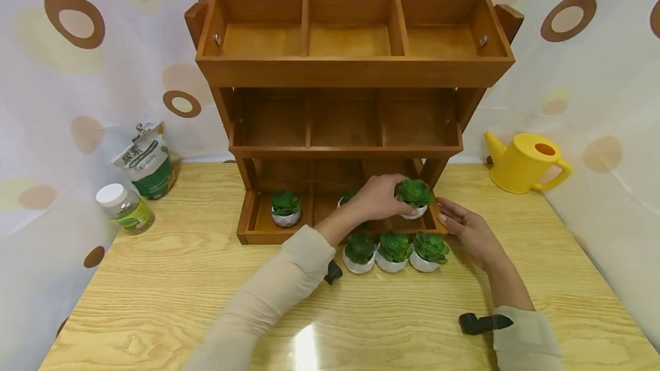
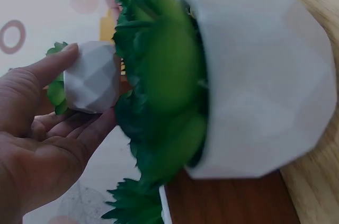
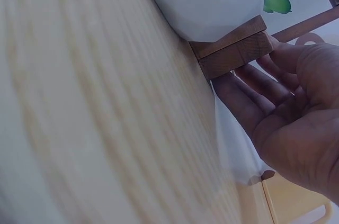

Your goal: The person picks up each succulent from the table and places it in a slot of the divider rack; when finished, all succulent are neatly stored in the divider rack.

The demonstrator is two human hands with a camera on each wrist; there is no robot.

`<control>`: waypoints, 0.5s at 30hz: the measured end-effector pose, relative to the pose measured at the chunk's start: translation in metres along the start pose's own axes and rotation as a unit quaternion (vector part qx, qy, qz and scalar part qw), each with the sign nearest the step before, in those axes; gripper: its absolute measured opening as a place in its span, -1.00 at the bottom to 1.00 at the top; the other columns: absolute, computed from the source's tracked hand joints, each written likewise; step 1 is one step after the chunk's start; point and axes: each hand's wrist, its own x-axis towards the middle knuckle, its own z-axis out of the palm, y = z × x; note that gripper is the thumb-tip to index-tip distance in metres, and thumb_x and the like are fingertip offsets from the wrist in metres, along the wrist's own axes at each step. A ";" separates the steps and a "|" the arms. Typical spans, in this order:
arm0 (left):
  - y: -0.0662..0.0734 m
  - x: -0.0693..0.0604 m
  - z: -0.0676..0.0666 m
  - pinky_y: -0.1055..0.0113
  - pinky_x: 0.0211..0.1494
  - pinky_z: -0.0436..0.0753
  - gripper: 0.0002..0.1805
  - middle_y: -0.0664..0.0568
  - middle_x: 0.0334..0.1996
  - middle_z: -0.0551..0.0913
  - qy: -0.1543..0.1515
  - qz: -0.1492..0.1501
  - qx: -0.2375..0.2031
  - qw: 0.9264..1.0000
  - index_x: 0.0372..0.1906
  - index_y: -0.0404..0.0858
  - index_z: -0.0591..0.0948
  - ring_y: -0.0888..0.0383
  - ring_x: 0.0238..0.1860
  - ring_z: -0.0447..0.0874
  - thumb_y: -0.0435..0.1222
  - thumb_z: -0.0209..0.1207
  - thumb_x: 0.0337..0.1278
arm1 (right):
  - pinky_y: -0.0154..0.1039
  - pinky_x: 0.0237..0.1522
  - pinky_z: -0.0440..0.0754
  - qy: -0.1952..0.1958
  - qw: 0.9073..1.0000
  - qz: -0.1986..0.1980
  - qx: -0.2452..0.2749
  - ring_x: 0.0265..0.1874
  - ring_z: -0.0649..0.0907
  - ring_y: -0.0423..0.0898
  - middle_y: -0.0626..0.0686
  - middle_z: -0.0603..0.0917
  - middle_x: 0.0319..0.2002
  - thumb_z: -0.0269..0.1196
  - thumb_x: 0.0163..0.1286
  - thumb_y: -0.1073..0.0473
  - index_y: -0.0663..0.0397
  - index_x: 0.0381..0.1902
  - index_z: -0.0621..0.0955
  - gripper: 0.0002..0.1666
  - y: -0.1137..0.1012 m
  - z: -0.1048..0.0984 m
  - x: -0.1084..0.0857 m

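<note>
My left hand (image 1: 382, 198) pinches the white faceted pot of a succulent (image 1: 415, 194) above the right compartment of the wooden shelf's (image 1: 330, 150) lowest tier. In the left wrist view, thumb and fingers lie on opposite sides of that pot (image 2: 92, 78). My right hand (image 1: 471, 236) grips the front right corner of the same tier; the right wrist view shows thumb and fingers about the wooden corner (image 3: 238, 54). One potted succulent (image 1: 286, 208) sits in the left compartment. Another succulent (image 1: 348, 196), in the middle compartment, is partly hidden by my left arm.
Three potted succulents, the middle one (image 1: 393, 251) among them, stand in a row before the shelf. A yellow watering can (image 1: 526, 162) is at right. A lidded jar (image 1: 125, 209) and a green-and-white bag (image 1: 148, 165) stand at left. Two tiers overhang the lowest one.
</note>
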 end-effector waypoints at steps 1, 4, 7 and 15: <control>0.001 0.001 0.001 0.32 0.11 0.67 -0.25 0.03 0.19 0.67 -0.001 -0.002 0.000 1.000 0.40 -0.15 0.49 0.11 0.10 0.68 -0.01 0.43 0.12 | -0.40 0.06 0.65 0.000 1.000 0.001 0.000 0.46 0.38 0.11 0.24 0.20 0.58 -0.01 0.64 -0.13 -0.04 0.64 0.08 -0.23 0.000 0.000 0.000; 0.001 0.006 0.005 0.30 0.15 0.66 -0.23 0.01 0.22 0.66 -0.007 -0.005 0.012 1.000 0.42 -0.16 0.46 0.09 0.14 0.67 -0.01 0.42 0.15 | -0.40 0.06 0.65 0.002 1.000 0.001 0.002 0.40 0.46 -0.02 0.26 0.22 0.57 0.00 0.64 -0.13 -0.03 0.64 0.09 -0.23 -0.001 0.000 0.000; -0.001 0.009 0.010 0.29 0.19 0.65 -0.22 0.01 0.27 0.62 -0.017 -0.008 0.027 0.999 0.45 -0.16 0.44 0.08 0.19 0.65 -0.02 0.41 0.16 | -0.42 0.03 0.65 0.003 1.000 0.000 0.013 0.21 0.55 -0.36 0.27 0.23 0.56 0.00 0.64 -0.10 -0.01 0.64 0.09 -0.24 -0.001 0.000 0.000; -0.011 0.014 0.016 0.25 0.21 0.64 -0.28 0.02 0.29 0.61 -0.020 -0.002 0.019 1.000 0.44 -0.13 0.44 0.08 0.21 0.64 -0.08 0.39 0.21 | -0.40 0.04 0.66 -0.003 0.999 -0.009 0.030 0.23 0.58 -0.26 0.27 0.22 0.56 -0.03 0.66 -0.04 0.00 0.65 0.06 -0.27 0.002 0.001 0.000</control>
